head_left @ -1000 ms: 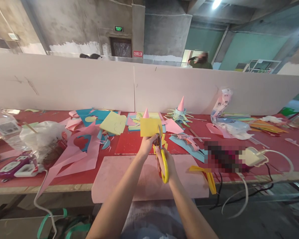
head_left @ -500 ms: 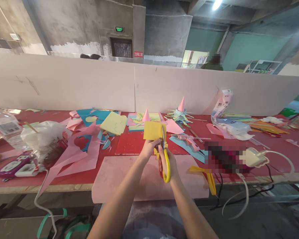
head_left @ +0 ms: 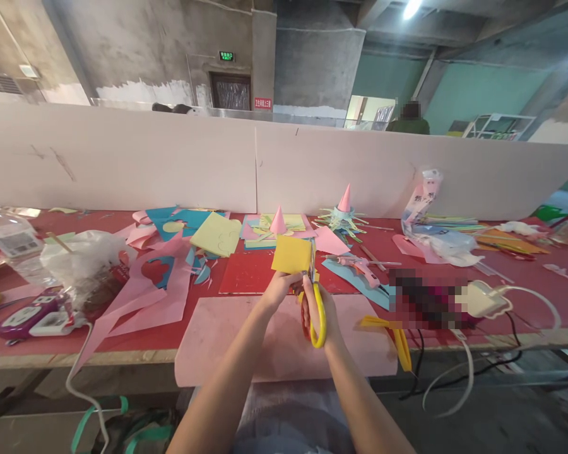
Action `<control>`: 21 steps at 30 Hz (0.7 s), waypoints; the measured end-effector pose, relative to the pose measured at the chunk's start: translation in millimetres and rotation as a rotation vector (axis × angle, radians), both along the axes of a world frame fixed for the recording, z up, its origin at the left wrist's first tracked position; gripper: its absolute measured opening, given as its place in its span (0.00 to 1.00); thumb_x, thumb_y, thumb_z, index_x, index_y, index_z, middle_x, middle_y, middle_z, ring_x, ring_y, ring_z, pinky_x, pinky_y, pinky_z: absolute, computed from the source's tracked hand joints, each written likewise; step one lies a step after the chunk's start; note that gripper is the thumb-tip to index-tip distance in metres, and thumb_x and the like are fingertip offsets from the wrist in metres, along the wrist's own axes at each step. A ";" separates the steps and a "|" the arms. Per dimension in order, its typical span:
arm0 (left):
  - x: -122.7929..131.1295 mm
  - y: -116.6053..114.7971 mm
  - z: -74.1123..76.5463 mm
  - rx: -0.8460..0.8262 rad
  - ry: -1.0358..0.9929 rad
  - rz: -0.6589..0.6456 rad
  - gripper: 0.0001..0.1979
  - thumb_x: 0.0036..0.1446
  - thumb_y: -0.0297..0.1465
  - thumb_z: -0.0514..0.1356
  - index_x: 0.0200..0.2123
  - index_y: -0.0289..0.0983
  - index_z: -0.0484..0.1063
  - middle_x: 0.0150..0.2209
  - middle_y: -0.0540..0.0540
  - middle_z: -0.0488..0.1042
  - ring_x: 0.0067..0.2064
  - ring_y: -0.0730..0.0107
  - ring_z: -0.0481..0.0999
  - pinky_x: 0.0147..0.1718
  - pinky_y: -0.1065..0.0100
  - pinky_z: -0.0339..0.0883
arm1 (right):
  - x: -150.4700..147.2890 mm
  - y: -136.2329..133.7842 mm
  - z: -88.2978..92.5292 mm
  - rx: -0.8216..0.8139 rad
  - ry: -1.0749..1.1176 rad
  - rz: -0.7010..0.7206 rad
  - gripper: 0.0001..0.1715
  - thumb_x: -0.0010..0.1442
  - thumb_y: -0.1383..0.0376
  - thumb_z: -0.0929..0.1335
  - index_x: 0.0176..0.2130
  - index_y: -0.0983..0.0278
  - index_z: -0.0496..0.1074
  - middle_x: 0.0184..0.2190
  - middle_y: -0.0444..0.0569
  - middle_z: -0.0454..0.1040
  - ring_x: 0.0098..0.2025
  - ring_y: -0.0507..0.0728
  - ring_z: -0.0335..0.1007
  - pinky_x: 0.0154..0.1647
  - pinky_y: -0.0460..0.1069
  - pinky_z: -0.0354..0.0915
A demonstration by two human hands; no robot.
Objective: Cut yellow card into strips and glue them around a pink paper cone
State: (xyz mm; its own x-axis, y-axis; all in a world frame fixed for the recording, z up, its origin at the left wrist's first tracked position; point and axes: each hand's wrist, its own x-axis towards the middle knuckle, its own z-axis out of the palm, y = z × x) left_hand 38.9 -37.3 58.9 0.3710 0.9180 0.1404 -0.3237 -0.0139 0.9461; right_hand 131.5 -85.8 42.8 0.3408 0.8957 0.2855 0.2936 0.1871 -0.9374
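A small yellow sheet of paper is pinched at its lower edge by my left hand, above the table. My right hand grips yellow-and-red-handled scissors, whose blades point away from me along the sheet's right edge. Part of the blades is behind paper and fingers. Under both hands lies a pink sheet hanging over the table's front edge. Beyond the yellow paper, a pink paper cone stands on coloured sheets.
A second cone with a fringed base stands at the back. A pink glue gun lies right of my hands, yellow strips nearer me. Pink offcuts, a plastic bag and a purple power strip are leftward.
The yellow paper has tilted and lowered slightly, and the blades sit closer along its right edge. My hands have barely moved. The person behind the partition has shifted right.
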 end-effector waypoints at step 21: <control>-26.0 1.0 0.8 0.041 0.354 -0.272 0.14 0.49 0.40 0.58 0.25 0.33 0.66 0.21 0.51 0.66 0.21 0.76 0.66 0.26 0.69 0.60 | 7.7 -4.5 2.6 -0.119 0.403 0.041 0.22 0.53 0.54 0.64 0.16 0.61 0.55 0.07 0.37 0.54 0.08 0.48 0.50 0.08 0.44 0.49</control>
